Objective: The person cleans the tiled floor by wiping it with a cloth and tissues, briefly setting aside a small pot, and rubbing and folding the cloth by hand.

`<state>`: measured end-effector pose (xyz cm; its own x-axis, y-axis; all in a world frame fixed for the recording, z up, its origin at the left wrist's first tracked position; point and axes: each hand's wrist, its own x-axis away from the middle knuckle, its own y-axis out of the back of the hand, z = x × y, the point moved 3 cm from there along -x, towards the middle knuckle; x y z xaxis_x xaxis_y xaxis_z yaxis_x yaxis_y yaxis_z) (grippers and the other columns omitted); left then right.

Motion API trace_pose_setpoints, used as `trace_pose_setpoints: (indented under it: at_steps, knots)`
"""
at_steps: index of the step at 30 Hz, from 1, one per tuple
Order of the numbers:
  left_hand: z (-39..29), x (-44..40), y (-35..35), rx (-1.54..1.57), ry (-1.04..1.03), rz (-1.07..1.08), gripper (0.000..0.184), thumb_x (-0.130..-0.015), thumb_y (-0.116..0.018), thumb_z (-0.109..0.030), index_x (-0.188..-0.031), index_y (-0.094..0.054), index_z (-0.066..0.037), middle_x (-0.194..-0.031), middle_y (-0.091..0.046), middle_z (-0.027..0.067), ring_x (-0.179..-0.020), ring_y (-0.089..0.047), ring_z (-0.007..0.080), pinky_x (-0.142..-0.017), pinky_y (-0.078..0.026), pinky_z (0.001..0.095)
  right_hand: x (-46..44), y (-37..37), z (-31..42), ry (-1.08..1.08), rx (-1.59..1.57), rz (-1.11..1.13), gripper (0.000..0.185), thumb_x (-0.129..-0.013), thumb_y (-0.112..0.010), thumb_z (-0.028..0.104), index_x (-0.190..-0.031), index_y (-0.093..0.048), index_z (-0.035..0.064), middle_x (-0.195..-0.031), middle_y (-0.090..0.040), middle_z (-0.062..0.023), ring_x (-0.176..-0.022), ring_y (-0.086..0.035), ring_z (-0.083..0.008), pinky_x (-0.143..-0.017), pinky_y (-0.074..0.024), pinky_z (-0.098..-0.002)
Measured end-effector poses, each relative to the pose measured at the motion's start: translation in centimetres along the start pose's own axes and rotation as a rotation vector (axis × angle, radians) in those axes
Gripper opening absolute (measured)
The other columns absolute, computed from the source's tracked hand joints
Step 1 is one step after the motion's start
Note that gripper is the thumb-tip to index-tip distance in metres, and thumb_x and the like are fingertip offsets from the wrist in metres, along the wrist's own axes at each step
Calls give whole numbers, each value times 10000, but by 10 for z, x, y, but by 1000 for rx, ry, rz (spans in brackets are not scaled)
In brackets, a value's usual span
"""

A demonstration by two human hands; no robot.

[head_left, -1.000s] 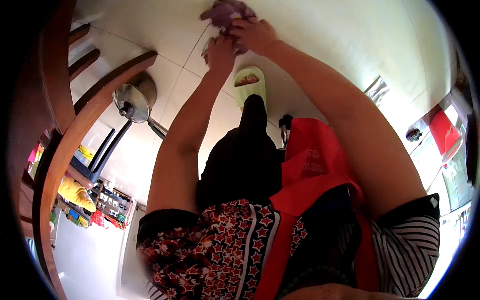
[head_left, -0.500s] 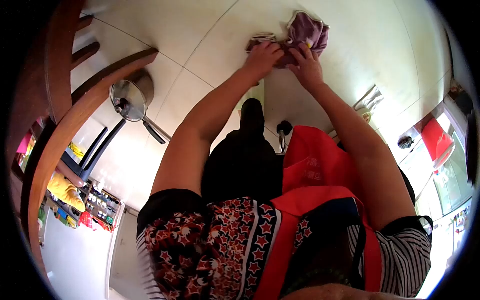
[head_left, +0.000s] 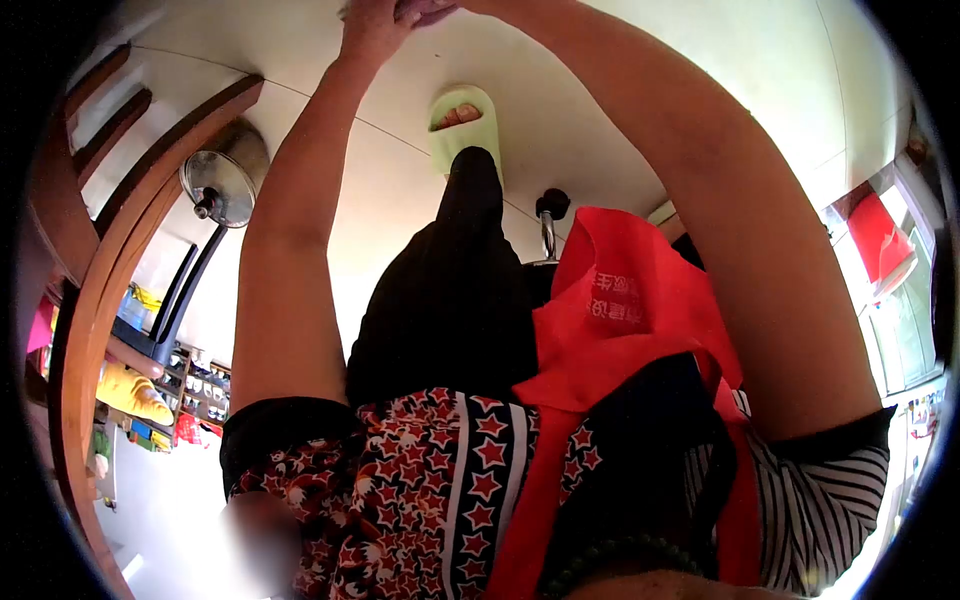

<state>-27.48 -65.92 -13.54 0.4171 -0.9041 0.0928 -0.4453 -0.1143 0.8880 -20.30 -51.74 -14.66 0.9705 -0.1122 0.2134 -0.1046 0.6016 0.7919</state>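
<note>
Both arms stretch forward and draw together at the far edge, seemingly so that the two hands can meet at the mauve-purple cloth [head_left: 430, 13], which sits low over the floor. The left hand [head_left: 375, 28] touches it with fingers bent, though whether they grip cannot be told. Only a sliver of the right hand [head_left: 470, 4] shows, so its state cannot be told either. A foot in a pale green open-toed slipper [head_left: 462, 140] is planted just nearer than the cloth, probably to steady the forward lean. A red apron with white lettering [head_left: 625, 290] hangs loosely over the lap.

The floor [head_left: 590, 120] is pale, with thin dark seams and a soft sheen. On the left, a metal pot [head_left: 247, 145] with a round glass lid [head_left: 222, 188] is beside curved brown wooden furniture [head_left: 150, 190]. A chrome post with a black knob [head_left: 548, 225] rises by the slipper. Further left is a rack of shoes [head_left: 200, 385]; bright light falls on the right.
</note>
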Motion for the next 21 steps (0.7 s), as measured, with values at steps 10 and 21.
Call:
trace_pose_setpoints:
  at_steps: [10, 21]
  knots:
    - [-84, 23, -56, -33, -267, 680, 360, -714, -707, -280, -972, -648, -36, -990, -639, 172, -902, -607, 365, -814, -489, 441, 142, -18, -20, 23, 26, 90, 303, -700, -623, 199, -1001, -655, 174, -1118, -555, -6, -992, -541, -255, -859, -463, -388]
    - [-221, 7, -135, 242, -210, 873, 315, -663, -723, -265, -845, -681, -11, -816, -657, 201, -799, -644, 345, -743, -516, 435, 227, 31, -80, -74, 27, 306, 194, -667, -667, 184, -854, -715, 162, -1103, -568, 54, -1021, -513, -212, -867, -459, -354]
